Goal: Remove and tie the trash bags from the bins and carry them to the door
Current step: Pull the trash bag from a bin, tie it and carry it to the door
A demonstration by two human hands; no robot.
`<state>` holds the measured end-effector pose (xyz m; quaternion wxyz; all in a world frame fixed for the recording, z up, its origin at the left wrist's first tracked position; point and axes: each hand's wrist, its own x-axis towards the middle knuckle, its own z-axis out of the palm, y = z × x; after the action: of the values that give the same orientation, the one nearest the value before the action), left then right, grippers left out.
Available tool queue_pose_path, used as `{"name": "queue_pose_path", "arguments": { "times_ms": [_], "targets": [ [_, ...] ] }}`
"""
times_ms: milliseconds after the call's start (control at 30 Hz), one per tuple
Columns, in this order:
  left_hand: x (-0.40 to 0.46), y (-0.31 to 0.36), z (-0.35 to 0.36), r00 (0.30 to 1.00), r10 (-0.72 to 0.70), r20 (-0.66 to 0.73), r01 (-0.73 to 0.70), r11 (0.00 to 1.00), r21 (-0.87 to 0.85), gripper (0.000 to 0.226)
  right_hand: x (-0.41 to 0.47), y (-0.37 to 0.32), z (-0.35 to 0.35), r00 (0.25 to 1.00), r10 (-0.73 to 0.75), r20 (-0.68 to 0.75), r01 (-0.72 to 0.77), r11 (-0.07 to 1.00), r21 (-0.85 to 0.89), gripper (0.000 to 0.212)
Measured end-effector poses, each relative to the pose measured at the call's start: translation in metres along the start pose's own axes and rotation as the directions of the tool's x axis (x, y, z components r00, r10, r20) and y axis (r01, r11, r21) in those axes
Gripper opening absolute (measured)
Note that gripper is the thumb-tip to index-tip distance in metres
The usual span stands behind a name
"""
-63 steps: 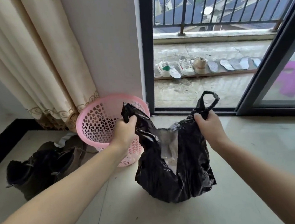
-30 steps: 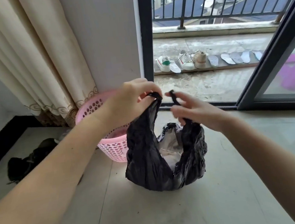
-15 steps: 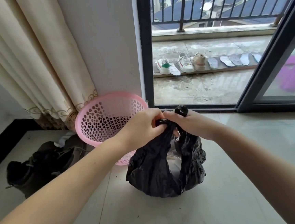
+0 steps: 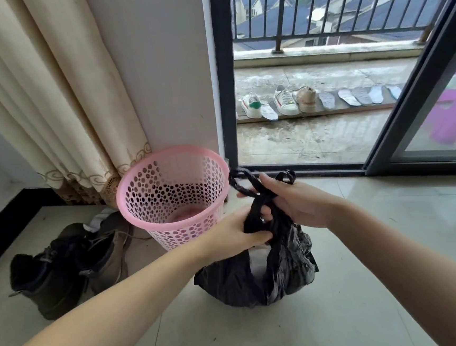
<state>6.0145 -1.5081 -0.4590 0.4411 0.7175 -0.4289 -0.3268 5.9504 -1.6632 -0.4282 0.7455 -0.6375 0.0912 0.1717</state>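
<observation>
**A:** Since the black trash bag (image 4: 258, 277) is already out of the pink bin (image 4: 172, 197) and sitting on the tile floor (image 4: 344, 314) just to its right, I'd say this one's at the tying stage, no?

**B:** Yeah, that's my read. Both handles are crossed over each other above the bag's mouth. The right hand (image 4: 300, 203) has its fingers curled around one twisted handle where the two cross, with the loop ends poking out above and to the left of it. The left hand (image 4: 237, 234) is lower, fingers wrapped round the bunched neck of the bag.

**A:** Why lower though?

**B:** My guess is it's pinning the neck shut so the top doesn't flop open while the other hand works the handles into a knot. The bag rests on the floor, so nobody's fighting its weight.

**A:** Is the knot done?

**B:** Doesn't look like it. There's a gap in the bag's side below the hands with something pale showing, so it isn't cinched tight yet.

**A:** And the bin?

**B:** Upright against the wall by the curtain (image 4: 50, 105), no liner in it. Pair of dark boots (image 4: 64, 267) to its left, well out of the way. The sliding door (image 4: 421, 100) is open right behind, shoes lined up out on the balcony. Can't say if that's the door the bags go to.
</observation>
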Motion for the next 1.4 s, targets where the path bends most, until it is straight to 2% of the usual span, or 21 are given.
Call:
{"name": "queue_pose_path", "arguments": {
  "times_ms": [33, 100, 167, 233, 267, 300, 367, 433, 467, 567, 600, 667, 733, 767, 833, 867, 933, 1033, 1133, 1300, 1400],
  "targets": [
    [0.001, -0.002, -0.001, 1.000, -0.011, -0.012, 0.011, 1.000, -0.010, 0.038, -0.003, -0.001, 0.001, 0.999, 0.019, 0.050, -0.019, 1.000, -0.011, 0.054],
    [0.001, -0.005, -0.009, 0.996, -0.079, -0.044, 0.072, 0.987, -0.147, 0.046, -0.009, -0.003, 0.000, 0.994, 0.045, 0.104, -0.036, 0.995, -0.088, 0.039],
    [0.003, -0.009, -0.017, 0.984, -0.172, -0.042, 0.152, 0.942, -0.298, 0.041, -0.012, -0.002, -0.003, 0.994, 0.055, 0.098, -0.023, 0.954, -0.300, 0.023],
    [0.002, -0.012, -0.020, 0.975, -0.221, 0.034, 0.216, 0.888, -0.405, 0.023, -0.011, 0.001, -0.010, 1.000, 0.022, 0.021, -0.007, 0.830, -0.558, 0.007],
    [0.001, -0.012, -0.019, 0.967, -0.241, 0.087, 0.254, 0.854, -0.454, 0.018, -0.009, 0.004, -0.013, 0.999, -0.006, -0.053, -0.030, 0.752, -0.659, 0.007],
    [0.001, -0.012, -0.018, 0.950, -0.271, 0.152, 0.311, 0.807, -0.503, 0.017, -0.007, 0.007, -0.015, 0.990, -0.055, -0.132, -0.059, 0.684, -0.727, 0.014],
    [0.002, -0.014, -0.018, 0.890, -0.341, 0.301, 0.455, 0.669, -0.588, 0.041, -0.002, 0.013, -0.014, 0.944, -0.228, -0.237, -0.053, 0.605, -0.795, 0.022],
    [0.005, -0.018, -0.018, 0.842, -0.392, 0.370, 0.536, 0.542, -0.647, 0.066, 0.003, 0.018, -0.005, 0.882, -0.400, -0.248, 0.028, 0.569, -0.822, 0.024],
    [0.006, -0.020, -0.018, 0.836, -0.395, 0.381, 0.545, 0.518, -0.659, 0.067, 0.005, 0.020, -0.001, 0.864, -0.452, -0.222, 0.075, 0.550, -0.832, 0.023],
    [0.007, -0.025, -0.015, 0.849, -0.402, 0.342, 0.518, 0.509, -0.688, 0.036, 0.010, 0.029, 0.013, 0.869, -0.485, -0.099, 0.162, 0.469, -0.868, 0.017],
    [0.008, -0.028, -0.015, 0.857, -0.432, 0.281, 0.489, 0.512, -0.706, 0.026, 0.011, 0.033, 0.014, 0.874, -0.479, -0.085, 0.170, 0.463, -0.870, 0.016],
    [0.011, -0.037, -0.016, 0.842, -0.516, 0.156, 0.455, 0.527, -0.717, 0.022, 0.013, 0.040, 0.012, 0.871, -0.479, -0.111, 0.137, 0.453, -0.881, 0.022],
    [0.014, -0.045, -0.016, 0.811, -0.584, 0.032, 0.472, 0.621, -0.626, 0.025, 0.013, 0.046, 0.002, 0.851, -0.497, -0.172, 0.021, 0.358, -0.933, 0.032],
    [0.013, -0.048, -0.016, 0.793, -0.606, -0.056, 0.498, 0.699, -0.512, 0.026, 0.013, 0.049, -0.005, 0.841, -0.499, -0.211, -0.057, 0.305, -0.951, 0.035],
    [0.008, -0.057, -0.022, 0.790, -0.554, -0.262, 0.541, 0.832, -0.126, 0.031, 0.010, 0.057, -0.025, 0.831, -0.453, -0.324, -0.234, 0.245, -0.941, 0.039],
    [0.004, -0.065, -0.026, 0.809, -0.488, -0.326, 0.541, 0.836, 0.090, 0.033, 0.007, 0.063, -0.037, 0.830, -0.408, -0.381, -0.315, 0.220, -0.923, 0.041],
    [-0.006, -0.079, -0.035, 0.814, -0.483, -0.322, 0.574, 0.755, 0.318, 0.030, 0.003, 0.082, -0.061, 0.831, -0.298, -0.469, -0.433, 0.182, -0.883, 0.046],
    [-0.021, -0.095, -0.043, 0.780, -0.569, -0.259, 0.618, 0.637, 0.461, 0.032, -0.008, 0.113, -0.092, 0.814, -0.130, -0.566, -0.539, 0.194, -0.820, 0.045],
    [-0.034, -0.097, -0.046, 0.774, -0.583, -0.246, 0.612, 0.591, 0.526, 0.033, -0.022, 0.132, -0.114, 0.783, -0.033, -0.621, -0.614, 0.116, -0.781, 0.023],
    [-0.051, -0.118, -0.058, 0.708, -0.662, -0.246, 0.631, 0.436, 0.641, 0.038, -0.043, 0.159, -0.142, 0.712, 0.152, -0.686, -0.700, 0.080, -0.710, 0.044],
    [-0.052, -0.128, -0.059, 0.645, -0.736, -0.206, 0.649, 0.384, 0.657, 0.044, -0.050, 0.164, -0.145, 0.662, 0.283, -0.694, -0.745, 0.147, -0.650, 0.043]
  ]
}}
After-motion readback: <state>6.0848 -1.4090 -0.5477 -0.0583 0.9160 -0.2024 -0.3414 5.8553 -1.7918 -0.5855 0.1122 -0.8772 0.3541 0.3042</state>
